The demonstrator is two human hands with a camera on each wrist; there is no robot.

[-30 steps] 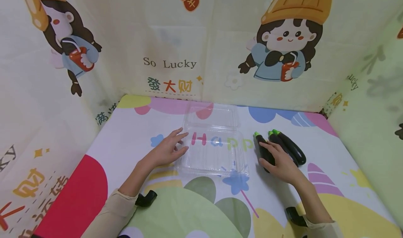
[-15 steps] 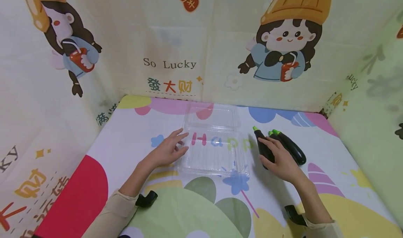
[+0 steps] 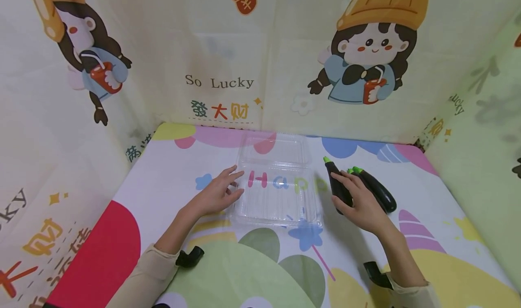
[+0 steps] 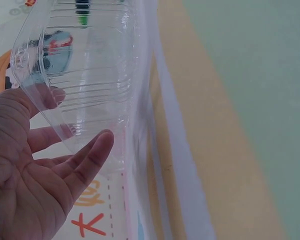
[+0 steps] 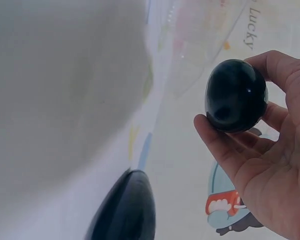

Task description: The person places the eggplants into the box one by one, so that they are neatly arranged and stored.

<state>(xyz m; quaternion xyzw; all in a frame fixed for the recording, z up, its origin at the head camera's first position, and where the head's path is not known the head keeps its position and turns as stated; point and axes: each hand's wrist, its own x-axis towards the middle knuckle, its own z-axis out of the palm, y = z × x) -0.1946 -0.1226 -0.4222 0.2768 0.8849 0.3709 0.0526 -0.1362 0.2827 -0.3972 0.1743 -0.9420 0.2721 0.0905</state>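
My right hand point(image 3: 361, 208) holds a dark, glossy eggplant point(image 3: 339, 187) with a bright green stem tip, its thumb on one side and fingers on the other. In the right wrist view the rounded end of this eggplant point(image 5: 236, 96) shows between thumb and fingers, above the table. Two more eggplants point(image 3: 377, 189) lie just right of the hand, one mostly hidden. My left hand point(image 3: 217, 191) rests with loosely spread fingers at the left side of a clear plastic clamshell box point(image 3: 277, 204). Its fingertips touch the box wall point(image 4: 92, 65) in the left wrist view.
The box's lid point(image 3: 272, 149) is folded back flat towards the rear of the table. A printed cloth covers the table point(image 3: 163, 181). Cloth walls point(image 3: 281, 63) with cartoon figures stand behind and at both sides.
My right hand has raised the held eggplant and shifted it slightly left and away, apart from the other two. The left hand and the box have stayed in place.
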